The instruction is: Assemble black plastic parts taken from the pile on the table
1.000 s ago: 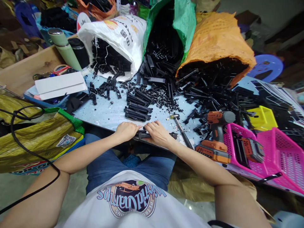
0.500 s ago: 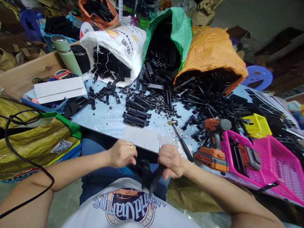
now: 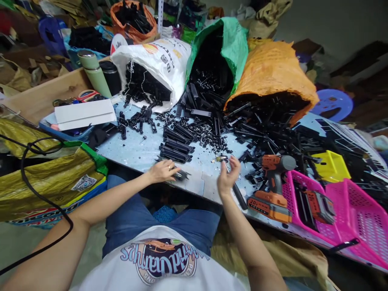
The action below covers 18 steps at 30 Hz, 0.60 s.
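My left hand is closed around a black plastic part, blurred by motion, at the table's front edge. Just beyond it, several long black plastic pieces lie side by side in a stack. My right hand is empty, its fingers apart and curled upward, over the hammer. The hammer's head shows past the fingertips, while part of its shaft is hidden behind the hand. A flat light card lies on the table between my hands.
Small metal pins are heaped mid-table. Behind them, a white sack, a green sack and an orange sack spill black parts. A cordless drill and pink baskets stand on the right. A black cable hangs at left.
Both hands have risen from over my lap to the table edge. My right hand has let go of the black part and opened; my left hand has carried it to the stack.
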Available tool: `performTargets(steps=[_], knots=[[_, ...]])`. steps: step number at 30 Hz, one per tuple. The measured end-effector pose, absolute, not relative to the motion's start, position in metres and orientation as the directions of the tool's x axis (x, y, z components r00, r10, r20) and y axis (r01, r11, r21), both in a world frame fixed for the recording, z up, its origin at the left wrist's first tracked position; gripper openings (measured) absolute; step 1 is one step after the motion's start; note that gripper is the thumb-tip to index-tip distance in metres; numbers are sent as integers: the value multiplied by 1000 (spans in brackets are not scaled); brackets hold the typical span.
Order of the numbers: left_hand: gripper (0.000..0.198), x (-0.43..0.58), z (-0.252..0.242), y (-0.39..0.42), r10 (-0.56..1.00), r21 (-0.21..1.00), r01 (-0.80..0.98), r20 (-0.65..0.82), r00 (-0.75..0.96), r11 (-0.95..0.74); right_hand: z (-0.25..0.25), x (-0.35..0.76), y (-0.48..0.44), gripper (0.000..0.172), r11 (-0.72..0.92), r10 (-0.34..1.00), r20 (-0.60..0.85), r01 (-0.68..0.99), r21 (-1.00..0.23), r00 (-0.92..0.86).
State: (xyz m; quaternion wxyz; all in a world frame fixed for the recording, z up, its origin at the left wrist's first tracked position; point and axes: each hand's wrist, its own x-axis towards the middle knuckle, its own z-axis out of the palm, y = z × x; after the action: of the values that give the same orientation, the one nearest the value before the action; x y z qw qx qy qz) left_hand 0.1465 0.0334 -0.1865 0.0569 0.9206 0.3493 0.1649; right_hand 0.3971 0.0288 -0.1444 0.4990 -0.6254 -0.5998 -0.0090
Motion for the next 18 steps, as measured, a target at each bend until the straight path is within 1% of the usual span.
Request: performTargets(steps=[1,2,5,7,8,9,10,12,14,16,18], knots=[[59,146,-184,42,713,219,678,199,673,-701,-134,419,29,30,142,725,610,798,-585,318],[65,150,-180,50,760,223,726,168,628,-650,-124,439,26,30,93,713,621,833,-545,326],[82,173,-164,75,868,269,825,137,477,-496,-98,489,8,35,-23,705,632,901,-433,322],[85,192,-154,94,918,301,871,55,392,-389,-84,514,-3,44,-188,697,588,895,-404,411],[85,199,-151,103,932,311,886,-4,361,-342,-79,524,-6,48,-296,694,534,868,-399,482],[86,204,-149,112,938,319,897,-60,342,-307,-75,534,-7,51,-407,696,448,822,-398,562],[87,208,-148,118,936,326,901,-105,335,-286,-71,542,-7,50,-506,703,325,766,-398,633],[87,212,-150,123,925,343,893,-138,355,-291,-67,555,-1,42,-636,709,19,651,-413,705],[88,213,-154,121,910,357,874,-127,395,-329,-66,564,9,30,-682,703,-235,541,-493,672],[87,213,-158,117,896,365,856,-110,430,-366,-65,568,22,23,-688,697,-384,415,-595,606],[86,213,-162,114,893,368,846,-82,443,-386,-64,568,36,21,-708,672,-487,289,-645,559]])
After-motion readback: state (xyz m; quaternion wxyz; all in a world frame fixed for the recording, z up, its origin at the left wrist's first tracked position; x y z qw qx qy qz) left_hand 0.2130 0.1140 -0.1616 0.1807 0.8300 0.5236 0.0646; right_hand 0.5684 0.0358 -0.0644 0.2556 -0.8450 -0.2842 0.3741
